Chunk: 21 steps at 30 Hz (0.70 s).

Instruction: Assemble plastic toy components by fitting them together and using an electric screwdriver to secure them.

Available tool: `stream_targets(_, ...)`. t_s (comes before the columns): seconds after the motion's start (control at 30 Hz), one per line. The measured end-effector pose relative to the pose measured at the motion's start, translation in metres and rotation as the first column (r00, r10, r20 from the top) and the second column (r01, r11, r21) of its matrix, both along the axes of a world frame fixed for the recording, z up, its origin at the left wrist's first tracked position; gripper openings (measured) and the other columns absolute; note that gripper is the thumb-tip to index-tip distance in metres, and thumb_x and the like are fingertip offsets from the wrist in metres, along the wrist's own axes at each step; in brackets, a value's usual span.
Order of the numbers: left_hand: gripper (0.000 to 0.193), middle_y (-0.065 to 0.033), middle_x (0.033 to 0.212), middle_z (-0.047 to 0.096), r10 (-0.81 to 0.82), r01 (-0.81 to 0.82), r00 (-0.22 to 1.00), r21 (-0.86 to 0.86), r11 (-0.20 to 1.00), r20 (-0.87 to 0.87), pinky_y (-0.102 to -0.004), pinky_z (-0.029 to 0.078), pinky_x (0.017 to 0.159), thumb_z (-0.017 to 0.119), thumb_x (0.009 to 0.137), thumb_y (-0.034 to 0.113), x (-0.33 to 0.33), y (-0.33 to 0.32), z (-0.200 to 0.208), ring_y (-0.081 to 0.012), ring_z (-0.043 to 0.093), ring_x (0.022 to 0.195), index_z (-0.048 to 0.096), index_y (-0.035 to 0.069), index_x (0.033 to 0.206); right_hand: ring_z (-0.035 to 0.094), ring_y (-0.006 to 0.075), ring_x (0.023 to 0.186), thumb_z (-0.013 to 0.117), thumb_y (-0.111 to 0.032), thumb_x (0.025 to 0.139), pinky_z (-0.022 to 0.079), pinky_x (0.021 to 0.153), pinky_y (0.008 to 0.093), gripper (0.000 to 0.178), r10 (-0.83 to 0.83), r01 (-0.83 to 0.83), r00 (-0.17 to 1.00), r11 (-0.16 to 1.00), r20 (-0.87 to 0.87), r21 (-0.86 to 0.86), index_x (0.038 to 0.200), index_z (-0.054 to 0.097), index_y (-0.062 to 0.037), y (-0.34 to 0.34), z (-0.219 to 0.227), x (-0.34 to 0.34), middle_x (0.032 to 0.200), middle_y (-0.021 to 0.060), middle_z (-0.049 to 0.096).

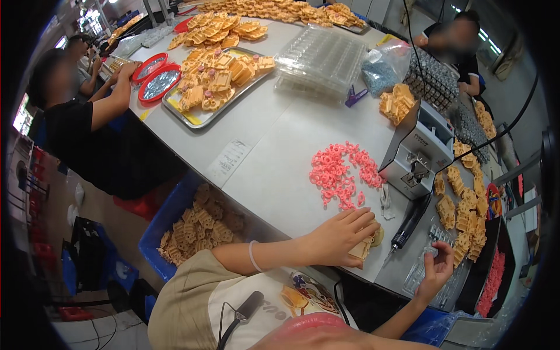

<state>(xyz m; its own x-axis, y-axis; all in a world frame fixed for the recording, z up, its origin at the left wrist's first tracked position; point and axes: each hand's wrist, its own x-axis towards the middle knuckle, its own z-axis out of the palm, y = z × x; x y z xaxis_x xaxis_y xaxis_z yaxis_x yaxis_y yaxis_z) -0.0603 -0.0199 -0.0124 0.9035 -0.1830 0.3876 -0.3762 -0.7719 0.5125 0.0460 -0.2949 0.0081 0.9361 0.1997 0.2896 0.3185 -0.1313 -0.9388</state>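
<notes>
My left hand (341,236) is closed over a light-orange plastic part (360,251) at the table's near edge, its fingers lying across the top and hiding most of it. My right hand (437,271) is to the right, with thumb and fingers curled at a clear plastic tray (417,274). Whatever its fingertips may hold is too small to make out. Between the hands lies a black electric screwdriver (412,224), its bit pointing toward me. Just beyond my left hand spreads a pile of small pink rings (341,172).
A grey metal machine (420,151) stands right of the rings. More orange parts (466,219) line the right side. Farther off are a loaded metal tray (201,119), stacked clear trays (318,61) and red dishes (160,84). A blue bin (153,233) sits below the table's left edge. Other people sit nearby.
</notes>
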Motion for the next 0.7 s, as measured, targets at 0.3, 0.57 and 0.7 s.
stream_targets(0.3, 0.094, -0.0210, 0.137, 0.045, -0.072, 0.049, 0.991, -0.193, 0.980, -0.115, -0.0430, 0.036, 0.110, 0.087, 0.064, 0.031, 0.002, 0.003, 0.002, -0.0373, 0.043, 0.132, 0.040, -0.003, 0.137, 0.059, 0.0214, 0.113, 0.067, 0.013, 0.077, 0.045, 0.102, 0.0326, 0.036, 0.091, -0.090, 0.996, 0.995, 0.022, -0.045, 0.112, 0.061, 0.0036, 0.010, -0.008, -0.005, 0.120, 0.0130, 0.060)
stream_targets(0.57, 0.098, -0.0174, 0.139, 0.046, 0.005, -0.019, 0.997, -0.198, 0.980, -0.073, -0.0457, 0.041, 0.105, 0.089, 0.059, 0.021, 0.007, 0.006, 0.006, -0.0388, 0.048, 0.127, 0.039, 0.006, 0.142, 0.065, 0.0167, 0.099, 0.074, 0.010, 0.076, 0.052, 0.090, 0.0286, 0.030, 0.220, -0.220, 0.975, 0.964, -0.015, -0.148, 0.105, 0.066, 0.0047, 0.100, 0.024, -0.003, 0.108, 0.0108, 0.068)
stream_targets(0.7, 0.100, -0.0188, 0.134, 0.046, -0.048, 0.025, 0.993, -0.214, 0.977, -0.106, -0.0446, 0.040, 0.104, 0.090, 0.055, 0.020, 0.009, 0.003, 0.006, -0.0374, 0.047, 0.126, 0.038, 0.000, 0.138, 0.068, 0.0161, 0.091, 0.076, 0.009, 0.072, 0.054, 0.082, 0.0284, 0.026, 0.329, -0.312, 0.943, 0.926, 0.049, -0.213, 0.095, 0.066, 0.0033, 0.104, 0.008, -0.002, 0.100, 0.0090, 0.071)
